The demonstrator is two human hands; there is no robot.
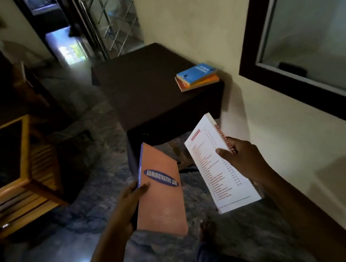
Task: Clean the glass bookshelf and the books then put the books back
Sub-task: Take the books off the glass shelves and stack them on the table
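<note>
My left hand [132,198] grips the orange book [161,206] at its spine edge, thumb curled over the front cover and fingers hidden underneath. My right hand [243,161] grips the white book [219,175] on its spine side, thumb pressed on the printed cover and the other fingers behind it. The 2 books are tilted just beside each other and apart, up off any surface.

Both look like thick paperbacks, so I expect some weight, covers that bend, and a smooth finish that could slip. I would take each by the spine near mid-length, where it is stiffest.

Ahead of my hands is a dark table [152,94] with a stack of 2 books [197,76] near the wall. Up the wall, right of my right hand, is framed glass [311,26], which I take for the bookshelf.
</note>
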